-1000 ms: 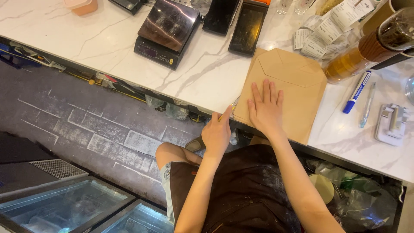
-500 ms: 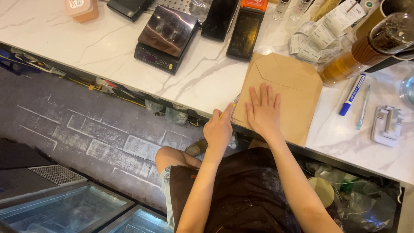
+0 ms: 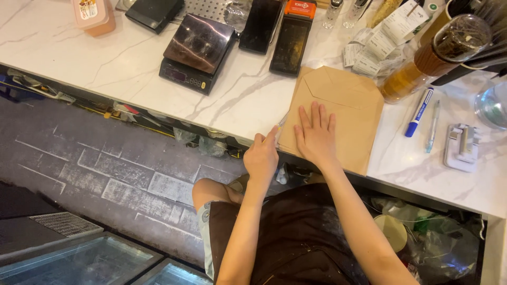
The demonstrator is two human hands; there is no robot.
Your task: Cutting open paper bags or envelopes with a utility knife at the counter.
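Note:
A flat brown paper bag [image 3: 348,103] lies folded on the white marble counter [image 3: 105,63], its near end at the counter's front edge. My right hand [image 3: 315,134] presses flat on the bag's lower left part, fingers spread and pointing away from me. My left hand [image 3: 261,157] is at the bag's left edge by the counter's rim, thumb and fingers pinching that edge.
A black kitchen scale [image 3: 198,45] stands left of the bag, two dark card terminals [image 3: 290,37] behind it. Right of the bag are a glass jar of amber liquid [image 3: 430,58], a blue marker [image 3: 419,112], a pen and a small white device [image 3: 462,146]. Paper slips [image 3: 377,45] lie behind.
The view has shifted a little. My right hand stays flat on the bag and my left hand stays at its left edge.

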